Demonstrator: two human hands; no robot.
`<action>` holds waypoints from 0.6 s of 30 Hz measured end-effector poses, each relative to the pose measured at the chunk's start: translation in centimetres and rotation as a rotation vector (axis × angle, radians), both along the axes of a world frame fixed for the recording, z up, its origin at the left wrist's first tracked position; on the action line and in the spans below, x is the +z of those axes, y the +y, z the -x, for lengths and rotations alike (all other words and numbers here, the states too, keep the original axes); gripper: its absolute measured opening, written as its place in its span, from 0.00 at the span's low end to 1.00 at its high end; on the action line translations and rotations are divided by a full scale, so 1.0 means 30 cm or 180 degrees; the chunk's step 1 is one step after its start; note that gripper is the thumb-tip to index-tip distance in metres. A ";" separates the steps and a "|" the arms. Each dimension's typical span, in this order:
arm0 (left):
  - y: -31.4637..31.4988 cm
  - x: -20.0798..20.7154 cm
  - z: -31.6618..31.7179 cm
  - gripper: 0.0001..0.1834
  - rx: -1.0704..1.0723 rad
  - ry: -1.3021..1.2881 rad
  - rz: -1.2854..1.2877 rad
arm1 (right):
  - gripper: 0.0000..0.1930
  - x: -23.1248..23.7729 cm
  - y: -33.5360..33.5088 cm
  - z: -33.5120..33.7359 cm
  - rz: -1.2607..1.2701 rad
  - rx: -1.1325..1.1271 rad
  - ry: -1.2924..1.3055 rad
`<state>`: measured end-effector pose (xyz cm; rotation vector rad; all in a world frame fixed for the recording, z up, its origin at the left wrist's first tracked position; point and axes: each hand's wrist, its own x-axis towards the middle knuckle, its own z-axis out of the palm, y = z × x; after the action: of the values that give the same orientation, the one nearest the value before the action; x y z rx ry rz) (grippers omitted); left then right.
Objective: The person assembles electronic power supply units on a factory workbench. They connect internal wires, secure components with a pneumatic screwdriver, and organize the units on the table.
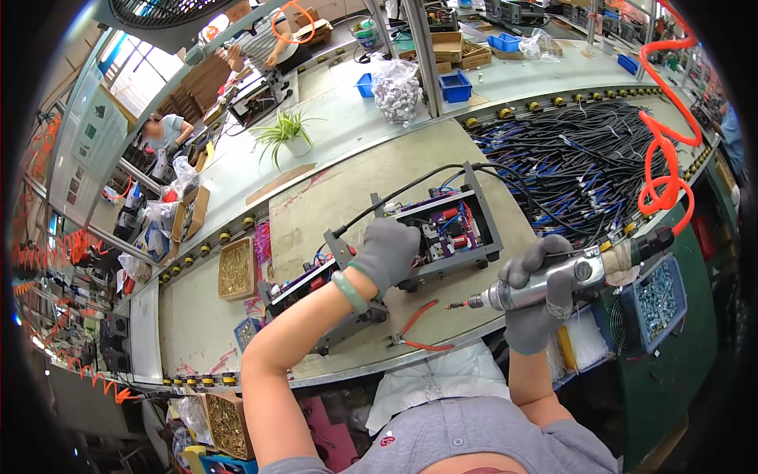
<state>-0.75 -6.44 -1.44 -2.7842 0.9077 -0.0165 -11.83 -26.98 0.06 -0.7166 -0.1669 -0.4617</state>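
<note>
Workbench (320,209) bears heaped cables (564,154); right hand (533,324) grasps driver (586,272), grip unclear for left hand (387,253).

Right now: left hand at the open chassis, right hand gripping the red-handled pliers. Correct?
Not quite: the right hand grips a silver power driver; the red-handled pliers lie on the bench. The head view shows it. The left hand is at the open chassis, as you say.
</note>
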 end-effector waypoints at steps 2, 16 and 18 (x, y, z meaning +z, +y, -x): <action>-0.031 0.034 -0.037 0.07 0.0184 0.0332 -0.0406 | 0.27 0.019 0.015 -0.031 0.0034 -0.0055 -0.0008; -0.002 0.036 -0.026 0.09 0.0060 0.0740 -0.0015 | 0.25 0.018 -0.011 -0.193 0.0214 -0.0066 -0.0264; -0.018 0.044 -0.056 0.11 0.0243 0.0766 0.0031 | 0.24 0.022 -0.006 -0.231 0.0182 -0.0015 -0.0450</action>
<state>0.92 -6.97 -0.11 -2.8707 0.8530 0.3335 -4.91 -27.17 0.70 -0.7406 -0.3123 -0.5141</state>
